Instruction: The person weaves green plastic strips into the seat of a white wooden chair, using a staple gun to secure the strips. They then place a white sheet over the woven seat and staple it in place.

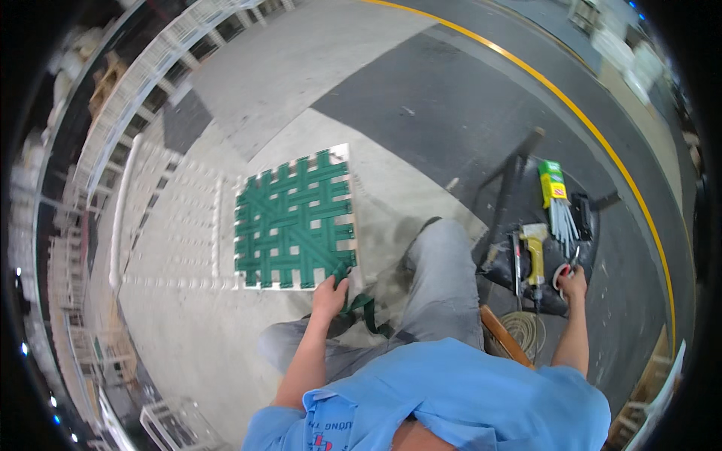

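At the far left of the frame, stacks of white-painted wooden lattice frames (162,218) are seen along the floor. Just left of centre, a square wooden seat frame woven with dark green webbing straps (295,219) is propped on the grey concrete floor (316,68), its lower right corner gripped by the left hand (329,295), which is closed on the frame edge where a loose green strap end (365,307) hangs down. The webbing looks fully woven, so the step in hand is judged to be trimming or fixing that loose end; a cutting tool would be called for next. To the right, on a dark low stand (560,289), a yellow pneumatic stapler (534,252) and a green-and-yellow packet of white strips (555,197) are laid. The right hand (573,284) is closed around red-handled scissors (562,274) there. A yellow line (602,143) is painted across the upper right.
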`<state>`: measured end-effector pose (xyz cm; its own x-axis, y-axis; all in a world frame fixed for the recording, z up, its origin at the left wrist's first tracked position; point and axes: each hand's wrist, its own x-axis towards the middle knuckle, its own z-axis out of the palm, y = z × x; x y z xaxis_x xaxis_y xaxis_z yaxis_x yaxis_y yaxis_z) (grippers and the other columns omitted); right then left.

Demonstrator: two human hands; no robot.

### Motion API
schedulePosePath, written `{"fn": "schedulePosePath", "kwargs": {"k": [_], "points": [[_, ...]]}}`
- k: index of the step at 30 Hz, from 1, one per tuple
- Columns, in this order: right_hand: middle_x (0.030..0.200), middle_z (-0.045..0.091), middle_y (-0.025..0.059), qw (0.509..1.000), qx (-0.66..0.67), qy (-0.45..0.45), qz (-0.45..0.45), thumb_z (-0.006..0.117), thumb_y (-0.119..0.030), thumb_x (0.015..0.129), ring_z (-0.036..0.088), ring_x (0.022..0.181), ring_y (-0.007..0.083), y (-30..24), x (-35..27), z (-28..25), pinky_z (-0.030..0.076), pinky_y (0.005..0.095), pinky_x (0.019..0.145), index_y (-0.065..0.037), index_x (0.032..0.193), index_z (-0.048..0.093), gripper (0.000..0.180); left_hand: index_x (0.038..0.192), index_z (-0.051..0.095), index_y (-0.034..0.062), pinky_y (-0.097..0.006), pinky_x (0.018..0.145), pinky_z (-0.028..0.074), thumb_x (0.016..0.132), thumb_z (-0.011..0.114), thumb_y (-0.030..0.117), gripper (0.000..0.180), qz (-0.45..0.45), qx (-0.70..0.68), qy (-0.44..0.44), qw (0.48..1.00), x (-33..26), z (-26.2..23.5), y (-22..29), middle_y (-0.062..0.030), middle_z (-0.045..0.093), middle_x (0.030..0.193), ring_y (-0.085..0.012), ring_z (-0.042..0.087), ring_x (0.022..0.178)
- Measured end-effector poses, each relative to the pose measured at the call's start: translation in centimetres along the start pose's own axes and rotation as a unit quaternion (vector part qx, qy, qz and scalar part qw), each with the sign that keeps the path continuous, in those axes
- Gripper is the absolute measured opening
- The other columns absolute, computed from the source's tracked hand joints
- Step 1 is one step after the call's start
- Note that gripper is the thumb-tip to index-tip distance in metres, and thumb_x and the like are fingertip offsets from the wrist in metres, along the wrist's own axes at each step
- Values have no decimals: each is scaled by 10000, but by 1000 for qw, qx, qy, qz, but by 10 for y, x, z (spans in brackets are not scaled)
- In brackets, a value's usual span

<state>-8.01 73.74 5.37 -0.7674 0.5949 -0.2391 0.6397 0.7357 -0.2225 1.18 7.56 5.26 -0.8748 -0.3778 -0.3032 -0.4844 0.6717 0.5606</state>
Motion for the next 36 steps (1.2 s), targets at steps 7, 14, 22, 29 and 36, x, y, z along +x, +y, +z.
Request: {"fn": "schedulePosePath", "kwargs": {"k": [7, 14, 22, 29, 36], "points": [[1296, 653, 215, 933, 356, 34, -36, 680, -86, 874, 682, 1078, 255, 8, -3, -34, 528, 331, 905, 57, 1504, 455, 684, 1196, 673, 47, -338, 666, 546, 1055, 584, 291, 295, -219, -499, -145, 826, -14, -4, -8, -71, 752, 1021, -178, 677, 799], [1070, 695, 64, 840, 320, -206, -387, 866, -187, 820, 673, 991, 179, -221, -104, -15, 536, 315, 869, -78, 1323, 625, 569, 1171, 655, 17, -333, 642, 556, 1046, 590, 254, 275, -196, -646, -123, 727, 11, -37, -20, -101, 742, 985, -196, 655, 752], [1082, 635, 58, 553, -97, -199, -804, 808, -450, 790, 663, 1024, 268, -399, -176, 103, 414, 438, 896, -229, 1261, 617, 554, 1154, 643, -25, -323, 637, 581, 1035, 618, 233, 285, -200, -637, -93, 739, 17, -51, -3, -118, 730, 930, -201, 677, 744], [1004, 614, 32, 434, -89, -138, -886, 763, -445, 806, 666, 939, 252, -437, -188, 158, 398, 437, 814, -267, 1157, 620, 419, 1180, 628, -22, -324, 622, 593, 1028, 628, 197, 267, -201, -606, -96, 764, 14, -50, 4, -133, 728, 929, -207, 689, 754], [976, 651, 64, 397, -124, -180, -892, 748, -378, 828, 696, 904, 300, -450, -211, 174, 462, 488, 773, -254, 1137, 635, 352, 1185, 629, -7, -334, 604, 589, 1023, 635, 187, 253, -191, -583, -100, 784, 9, -53, 8, -130, 729, 917, -210, 689, 710]]}}
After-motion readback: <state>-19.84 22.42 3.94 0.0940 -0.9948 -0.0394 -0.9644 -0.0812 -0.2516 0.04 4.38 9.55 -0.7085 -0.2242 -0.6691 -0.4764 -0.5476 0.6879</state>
